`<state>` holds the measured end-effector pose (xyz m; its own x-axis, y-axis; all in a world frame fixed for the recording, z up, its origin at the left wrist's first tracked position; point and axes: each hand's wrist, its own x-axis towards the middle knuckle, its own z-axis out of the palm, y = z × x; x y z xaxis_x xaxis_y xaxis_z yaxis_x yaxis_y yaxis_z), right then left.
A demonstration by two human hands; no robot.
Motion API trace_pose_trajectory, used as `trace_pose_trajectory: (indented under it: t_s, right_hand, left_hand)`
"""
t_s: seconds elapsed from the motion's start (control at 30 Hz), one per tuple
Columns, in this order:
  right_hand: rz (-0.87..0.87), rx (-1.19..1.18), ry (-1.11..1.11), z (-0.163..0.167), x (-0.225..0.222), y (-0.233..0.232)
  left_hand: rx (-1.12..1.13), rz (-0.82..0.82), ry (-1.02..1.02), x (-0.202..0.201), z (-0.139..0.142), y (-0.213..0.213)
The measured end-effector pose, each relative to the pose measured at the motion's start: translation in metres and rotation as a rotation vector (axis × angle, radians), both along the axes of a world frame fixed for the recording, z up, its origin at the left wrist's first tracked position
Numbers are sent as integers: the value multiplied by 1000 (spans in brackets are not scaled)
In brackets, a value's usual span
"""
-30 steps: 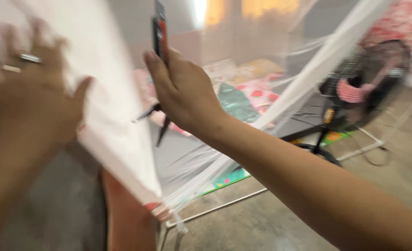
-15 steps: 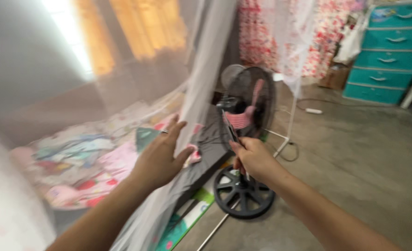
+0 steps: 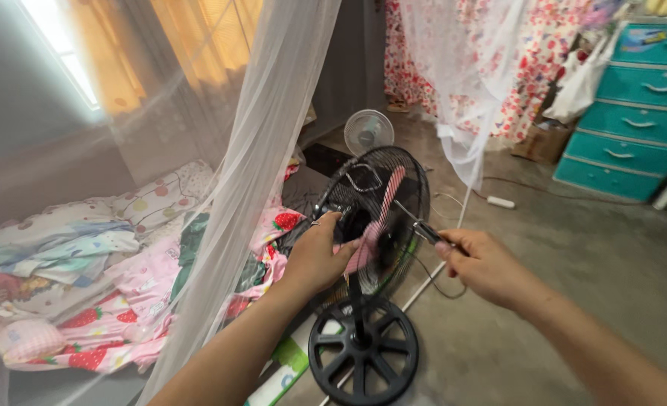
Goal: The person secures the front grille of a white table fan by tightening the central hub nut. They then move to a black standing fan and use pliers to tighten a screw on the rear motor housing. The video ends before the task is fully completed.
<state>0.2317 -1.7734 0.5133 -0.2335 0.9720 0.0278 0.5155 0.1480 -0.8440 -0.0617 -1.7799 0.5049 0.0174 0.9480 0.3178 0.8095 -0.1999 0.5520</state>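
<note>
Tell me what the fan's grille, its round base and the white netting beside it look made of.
Fan grille: thin black wire, likely coated metal, with light showing between the bars. Round base: moulded black plastic by the look, matte, with spokes. Netting: sheer white mesh fabric, see-through and draping in soft folds.

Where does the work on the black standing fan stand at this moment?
Early stage. Looks done: nothing visibly removed; the wire grille still covers the fan, which stands on its round base. In hand: the left hand grips the grille's rim, while the right hand holds a thin dark tool with its tip at the grille. Left: the grille is not yet open or off.
</note>
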Motion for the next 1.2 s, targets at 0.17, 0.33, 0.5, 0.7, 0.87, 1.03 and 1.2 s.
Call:
trace_pose_trajectory:
  t_s: [0.17, 0.33, 0.5, 0.7, 0.87, 1.03, 1.2]
  right_hand:
    - [132, 313, -423, 24, 11, 78]
    - [210, 490, -725, 52, -4, 159]
    - [274, 632, -790, 57, -18, 221]
    - [531, 833, -803, 53, -37, 279]
    - [722, 969, -755, 55, -50, 315]
    - [826, 1064, -631, 48, -56, 332]
    - [820, 964, -552, 38, -57, 341]
  left_hand:
    - [325, 33, 6, -5, -15, 80]
    - [402, 87, 11, -13, -19, 141]
    - [263, 169, -130, -2, -27, 170]
    - [285, 244, -321, 17, -40, 172]
    - [298, 257, -274, 21, -39, 172]
    - [361, 201, -263, 19, -34, 164]
    - [321, 123, -299, 11, -34, 168]
